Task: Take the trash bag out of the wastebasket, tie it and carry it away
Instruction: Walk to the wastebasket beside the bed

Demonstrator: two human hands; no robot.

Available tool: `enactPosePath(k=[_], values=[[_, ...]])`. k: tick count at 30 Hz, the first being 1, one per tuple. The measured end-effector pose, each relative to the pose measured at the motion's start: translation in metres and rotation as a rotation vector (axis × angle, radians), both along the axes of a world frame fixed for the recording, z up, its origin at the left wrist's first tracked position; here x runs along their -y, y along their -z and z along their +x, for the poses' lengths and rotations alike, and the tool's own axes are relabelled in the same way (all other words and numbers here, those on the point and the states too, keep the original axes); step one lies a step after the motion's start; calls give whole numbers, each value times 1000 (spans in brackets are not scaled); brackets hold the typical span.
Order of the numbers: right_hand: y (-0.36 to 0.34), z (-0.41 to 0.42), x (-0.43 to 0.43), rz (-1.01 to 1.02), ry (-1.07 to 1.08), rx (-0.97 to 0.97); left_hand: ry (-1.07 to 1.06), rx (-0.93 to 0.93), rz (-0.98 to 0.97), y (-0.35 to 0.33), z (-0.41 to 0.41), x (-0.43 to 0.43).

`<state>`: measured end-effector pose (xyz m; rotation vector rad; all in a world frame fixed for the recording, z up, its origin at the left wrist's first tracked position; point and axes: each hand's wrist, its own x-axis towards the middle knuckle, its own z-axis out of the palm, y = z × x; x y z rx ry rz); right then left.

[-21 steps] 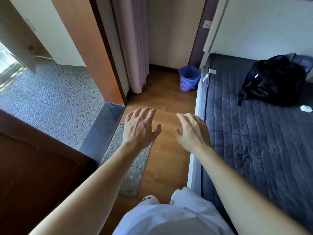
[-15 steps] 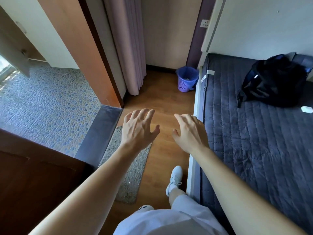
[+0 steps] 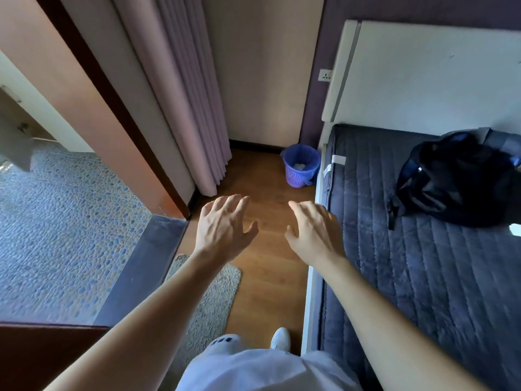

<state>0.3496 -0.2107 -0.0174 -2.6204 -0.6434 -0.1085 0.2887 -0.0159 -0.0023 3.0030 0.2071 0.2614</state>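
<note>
A purple woven plastic wastebasket (image 3: 301,170) stands on the wooden floor in the far corner, tight against the bed's side. A blue bag lines its rim, and something white (image 3: 299,166) lies inside it. My left hand (image 3: 224,227) and my right hand (image 3: 314,230) are both stretched out in front of me, palms down, fingers spread, holding nothing. They hover over the floor well short of the basket.
A bed with a dark quilted cover (image 3: 423,249) runs along the right, a black backpack (image 3: 456,179) on it. A pale curtain (image 3: 194,108) hangs left of the basket. A grey mat (image 3: 208,300) and a pebble-patterned floor (image 3: 62,227) lie to the left.
The view has moved forward along the wooden floor strip; the wastebasket looks nearer and larger. Both hands keep the same spread pose. A white shoe has stepped ahead.
</note>
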Motion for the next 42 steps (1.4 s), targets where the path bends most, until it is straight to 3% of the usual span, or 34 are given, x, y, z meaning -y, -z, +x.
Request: enactPosePath(k=[16, 25, 29, 42], values=[[15, 160, -36, -19, -55, -72, -58, 2, -40, 20, 159, -33], [14, 296, -118, -8, -43, -53, -56, -7, -58, 20, 291, -118], [22, 358, -155, -130, -16, -25, -55, -11, -74, 23, 354, -157], [47, 484, -199, -236, 52, -139, 16, -69, -120, 49, 492, -209]])
